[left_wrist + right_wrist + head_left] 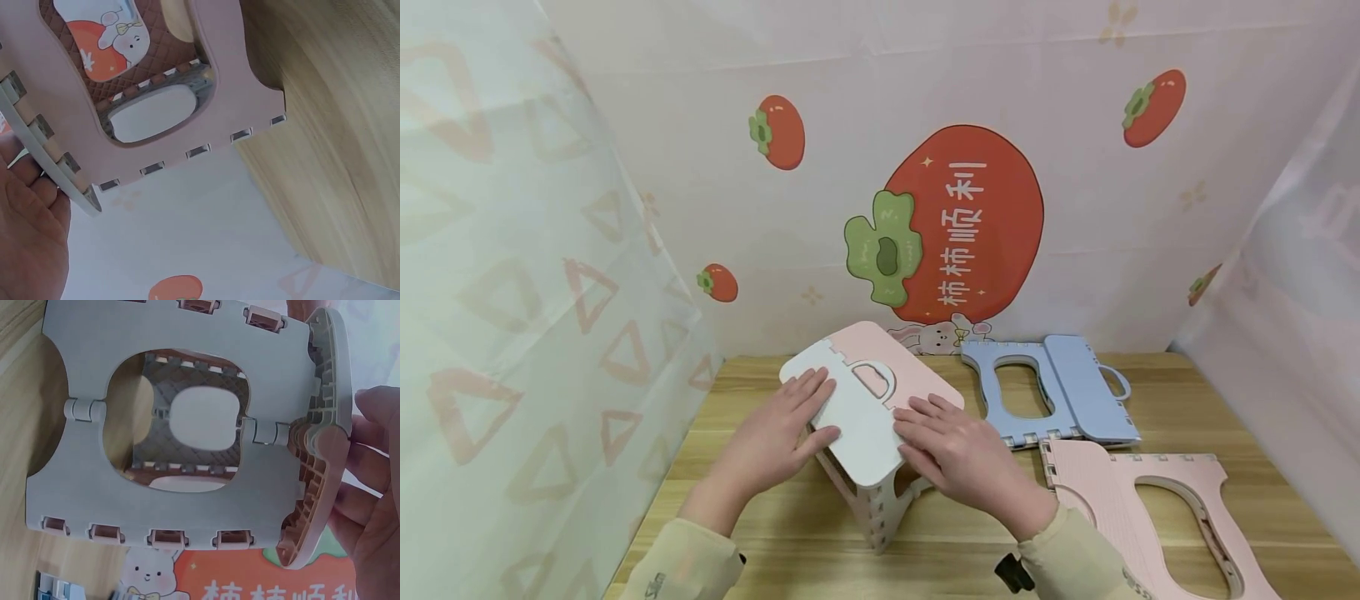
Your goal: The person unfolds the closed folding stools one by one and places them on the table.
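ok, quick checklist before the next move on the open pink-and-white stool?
1. Open stool upright on the table: ok.
2. Left hand resting on the white half of the seat: ok.
3. Right hand on the seat too: ok.
4. Seat fully flat and locked: cannot tell.
5. Blue stool folded, apart from the open one: ok.
6. Blue stool apart from the pink folded stool: cannot tell, edges meet in the head view.

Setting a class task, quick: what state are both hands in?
Left hand: open, touching the stool, not gripping.
Right hand: open, touching the stool, not gripping.
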`<state>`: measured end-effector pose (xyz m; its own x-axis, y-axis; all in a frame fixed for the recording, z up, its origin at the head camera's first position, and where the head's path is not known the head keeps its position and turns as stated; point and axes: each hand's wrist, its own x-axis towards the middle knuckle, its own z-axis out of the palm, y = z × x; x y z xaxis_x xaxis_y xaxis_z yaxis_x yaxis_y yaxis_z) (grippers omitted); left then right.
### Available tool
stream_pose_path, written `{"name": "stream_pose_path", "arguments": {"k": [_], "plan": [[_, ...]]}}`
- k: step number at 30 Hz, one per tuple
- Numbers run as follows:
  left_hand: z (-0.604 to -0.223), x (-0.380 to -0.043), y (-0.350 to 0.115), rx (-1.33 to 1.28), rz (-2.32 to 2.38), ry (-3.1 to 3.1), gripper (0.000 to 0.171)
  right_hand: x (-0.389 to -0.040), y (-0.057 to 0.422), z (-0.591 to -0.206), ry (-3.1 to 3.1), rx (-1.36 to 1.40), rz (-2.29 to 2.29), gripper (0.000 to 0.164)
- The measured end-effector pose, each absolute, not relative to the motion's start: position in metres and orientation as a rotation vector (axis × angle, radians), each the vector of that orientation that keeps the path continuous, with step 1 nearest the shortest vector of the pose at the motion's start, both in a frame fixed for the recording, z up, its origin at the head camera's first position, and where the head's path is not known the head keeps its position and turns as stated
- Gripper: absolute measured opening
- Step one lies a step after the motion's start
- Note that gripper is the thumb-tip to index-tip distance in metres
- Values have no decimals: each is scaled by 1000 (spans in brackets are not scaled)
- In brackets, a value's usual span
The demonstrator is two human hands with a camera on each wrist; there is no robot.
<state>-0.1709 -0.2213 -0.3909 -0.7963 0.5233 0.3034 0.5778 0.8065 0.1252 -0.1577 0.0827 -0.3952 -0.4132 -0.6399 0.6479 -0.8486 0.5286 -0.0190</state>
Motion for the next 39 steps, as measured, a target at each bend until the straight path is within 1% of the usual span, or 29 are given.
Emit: {"name": "stream_pose_path", "arguments": {"k": [4,15,20,32,39], "plan": [[-394,-168,-224,-861,-298,-2723,74,-158,83,-395,-2214,1180,456,27],[-393,-160,-225,-859,-273,-2722,81,-160,85,-393,-2262,1142,431,36],[-392,-157,-224,-837,-258,-2713,81,-160,85,-394,-2256,1137,428,39],[-393,-151,-210,-725,-146,-2544,80,-157,83,-387,-2370,1104,352,62],[-394,-150,-203,-733,-126,-2412,83,-154,81,-386,-2423,1107,282,72]]}}
